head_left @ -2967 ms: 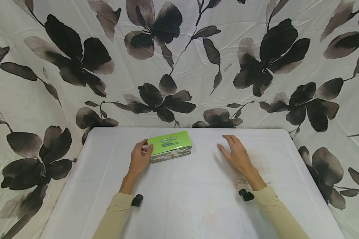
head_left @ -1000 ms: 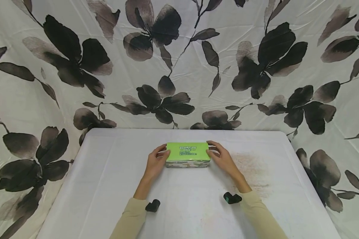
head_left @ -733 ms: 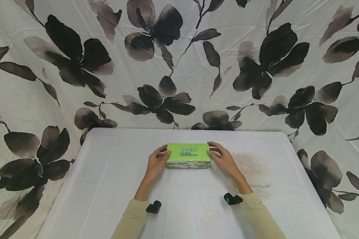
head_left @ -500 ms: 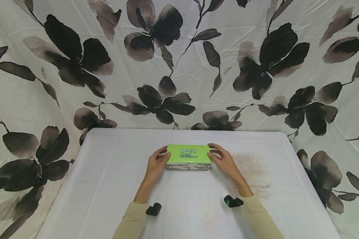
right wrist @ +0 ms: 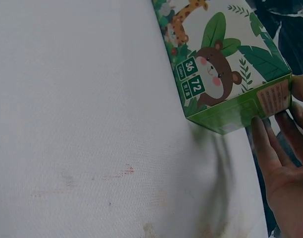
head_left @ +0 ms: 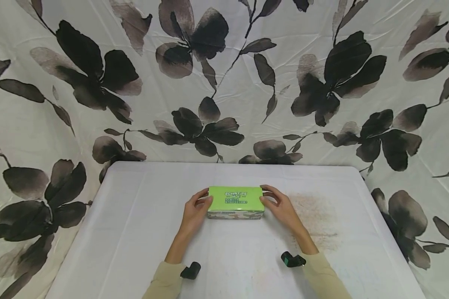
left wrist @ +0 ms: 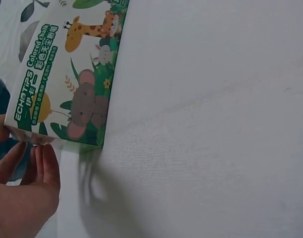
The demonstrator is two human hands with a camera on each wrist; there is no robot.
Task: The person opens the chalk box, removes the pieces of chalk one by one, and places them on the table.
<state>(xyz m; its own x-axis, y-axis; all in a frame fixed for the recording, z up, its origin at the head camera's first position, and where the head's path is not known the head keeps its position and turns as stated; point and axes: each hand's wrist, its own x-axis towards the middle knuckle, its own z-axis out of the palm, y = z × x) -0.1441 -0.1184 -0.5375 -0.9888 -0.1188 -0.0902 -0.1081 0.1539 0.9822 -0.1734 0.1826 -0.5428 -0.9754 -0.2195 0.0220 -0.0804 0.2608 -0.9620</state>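
A box of coloured chalk (head_left: 235,199), with a bright green top and an animal-printed front, sits square to me at mid-table. My left hand (head_left: 195,214) grips its left end, the thumb at the near corner and the fingers along the end face. At the opposite end my right hand (head_left: 283,209) holds it the same way, index finger by the far corner. In the left wrist view an elephant and a giraffe show on the chalk box (left wrist: 77,74). The right wrist view shows a bear, the numbers 36 and 72, and the green end of the chalk box (right wrist: 226,69).
A white-covered table (head_left: 134,232) lies under the box. Brownish smudges (head_left: 318,220) mark it right of my right hand. A floral cloth (head_left: 224,83) hangs behind the table's far edge. Black wrist cameras (head_left: 191,270) sit by both sleeves.
The chalk box, earlier slanted farther left with only my left hand at it, moved right and turned square. My right hand came to its right end. Lately both hands brought it slightly nearer.
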